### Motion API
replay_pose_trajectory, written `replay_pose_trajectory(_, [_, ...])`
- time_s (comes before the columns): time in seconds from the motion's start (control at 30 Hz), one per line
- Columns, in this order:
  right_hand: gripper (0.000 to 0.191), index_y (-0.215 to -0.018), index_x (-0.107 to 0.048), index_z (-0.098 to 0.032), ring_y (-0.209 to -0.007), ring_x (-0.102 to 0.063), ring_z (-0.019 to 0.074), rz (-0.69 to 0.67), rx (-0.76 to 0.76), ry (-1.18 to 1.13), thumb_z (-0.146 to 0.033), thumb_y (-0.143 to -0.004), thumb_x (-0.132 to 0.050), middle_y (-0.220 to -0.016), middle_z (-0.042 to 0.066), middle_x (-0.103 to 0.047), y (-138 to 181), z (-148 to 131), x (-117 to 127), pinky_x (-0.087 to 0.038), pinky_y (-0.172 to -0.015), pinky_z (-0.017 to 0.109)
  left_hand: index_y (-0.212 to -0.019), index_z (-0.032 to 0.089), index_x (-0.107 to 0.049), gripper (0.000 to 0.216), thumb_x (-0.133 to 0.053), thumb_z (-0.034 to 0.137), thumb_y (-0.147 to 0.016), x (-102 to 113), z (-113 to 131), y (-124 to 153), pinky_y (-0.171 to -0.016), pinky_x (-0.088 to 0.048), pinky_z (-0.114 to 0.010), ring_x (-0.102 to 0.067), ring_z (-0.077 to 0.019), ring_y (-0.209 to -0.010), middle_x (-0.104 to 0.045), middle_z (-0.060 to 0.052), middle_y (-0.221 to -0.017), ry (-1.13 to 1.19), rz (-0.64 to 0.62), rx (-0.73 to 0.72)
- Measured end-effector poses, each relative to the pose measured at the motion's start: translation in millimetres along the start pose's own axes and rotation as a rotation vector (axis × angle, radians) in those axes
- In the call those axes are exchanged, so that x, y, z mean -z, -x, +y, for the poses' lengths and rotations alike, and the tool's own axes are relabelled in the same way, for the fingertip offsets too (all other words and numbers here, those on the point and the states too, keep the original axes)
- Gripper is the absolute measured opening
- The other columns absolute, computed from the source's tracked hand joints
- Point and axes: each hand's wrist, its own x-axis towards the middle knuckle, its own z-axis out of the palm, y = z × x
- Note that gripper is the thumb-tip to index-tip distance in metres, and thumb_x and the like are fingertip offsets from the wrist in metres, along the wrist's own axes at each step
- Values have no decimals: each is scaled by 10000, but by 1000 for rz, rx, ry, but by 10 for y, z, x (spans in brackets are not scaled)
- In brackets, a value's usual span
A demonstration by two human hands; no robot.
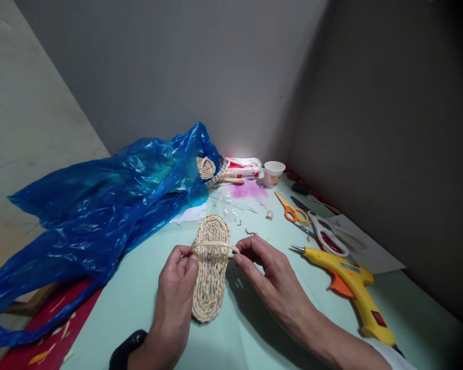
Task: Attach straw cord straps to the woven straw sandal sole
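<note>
At the table's [254,334] front edge, you stretch a braided strap [214,244] across the woven straw sole [210,282]. Your left hand [175,288] and right hand [270,280] each pinch one end against the sole's rims, keeping it taut. The glue gun [351,288] lies within reach toward the right edge.

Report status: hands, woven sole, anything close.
Each end of the straw strip pinched, left hand one side, right hand the other; strip spans woven sole. Sole flat on table. Nearby glue gun clear of right hand.
</note>
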Motion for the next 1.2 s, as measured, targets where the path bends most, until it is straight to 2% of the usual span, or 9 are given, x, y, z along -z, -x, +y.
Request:
replay_pose_trajectory(0.87, [136, -887, -559, -204, -734, -511, 156, -37, -62, -51, -318, -946, -515, -810, 5, -585, -36, -2, 35, -388, -674, 291, -779, 210, -538, 174, -676, 316, -768, 53, -35, -58, -548, -437, -213, -569, -123, -574, -601, 49, -648, -54, -27, -5])
replay_pose_trajectory(0.97, [160, -866, -589, -189, -693, -482, 131, -47, -132, -251, -336, -924, -568, -766, -8, -554, -70, -49, 96, -372, -636, 266, -759, 210, -524, 186, -677, 316, -768, 72, -37, -78, -549, -418, -205, -560, -123, -598, -589, 50, -657, -104, -24, -4])
replay_pose_trajectory(1.1, [145, -892, -651, -153, -622, -459, 79, -137, -312, -759, -297, -874, -647, -800, -5, -543, -116, -75, 154, -392, -592, 217, -733, 203, -530, 206, -684, 336, -768, 110, -57, -108, -535, -390, -209, -531, -126, -593, -545, 53, -615, -201, -36, 1])
replay_pose_trajectory(1.2, [129, -886, -680, -136, -588, -452, 57, -173, -360, -928, -263, -861, -670, -759, -10, -543, -128, -65, 168, -402, -564, 177, -832, 194, -566, 238, -696, 378, -757, 131, -65, -129, -597, -433, -246, -577, -156, -668, -603, 18, -714, -257, -47, -15])
